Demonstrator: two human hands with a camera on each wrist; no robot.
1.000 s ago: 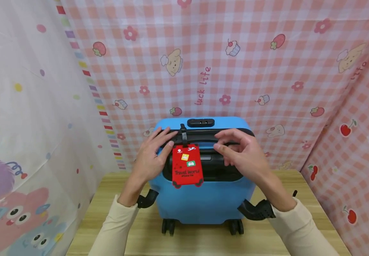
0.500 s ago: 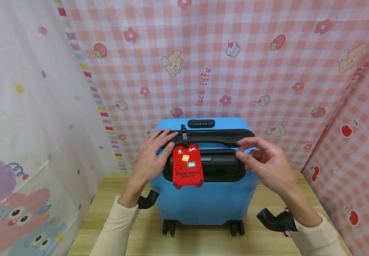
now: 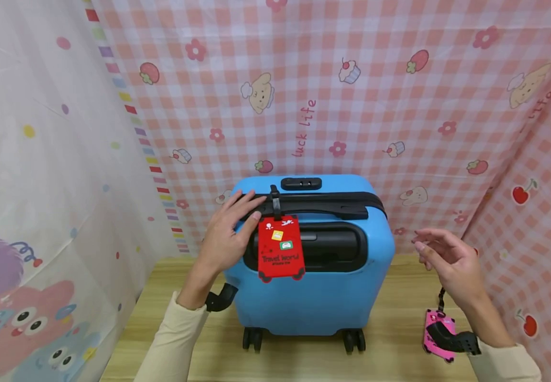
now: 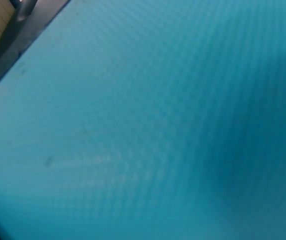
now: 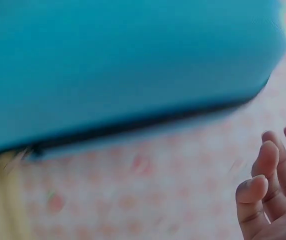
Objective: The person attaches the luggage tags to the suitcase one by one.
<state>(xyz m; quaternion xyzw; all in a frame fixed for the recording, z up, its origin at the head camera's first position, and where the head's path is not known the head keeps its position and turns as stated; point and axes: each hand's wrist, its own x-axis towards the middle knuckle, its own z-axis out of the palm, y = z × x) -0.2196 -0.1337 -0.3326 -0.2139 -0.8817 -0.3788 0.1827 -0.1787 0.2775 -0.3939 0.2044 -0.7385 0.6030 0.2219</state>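
Head view: left hand on blue suitcase

Pink tag partly hidden behind black wrist mount; suitcase blurred in right wrist view

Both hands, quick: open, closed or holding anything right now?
Left hand: open, resting on the blue suitcase.
Right hand: open, loosely curled, holding nothing, apart from the suitcase.

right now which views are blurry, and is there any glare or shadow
Head view: sharp enough to read "Travel World" on the red tag; left wrist view: blue suitcase soft, pale streaks of likely glare lower left, darker shading at right; right wrist view: suitcase edge and checked cloth blurred, fingers clearer.
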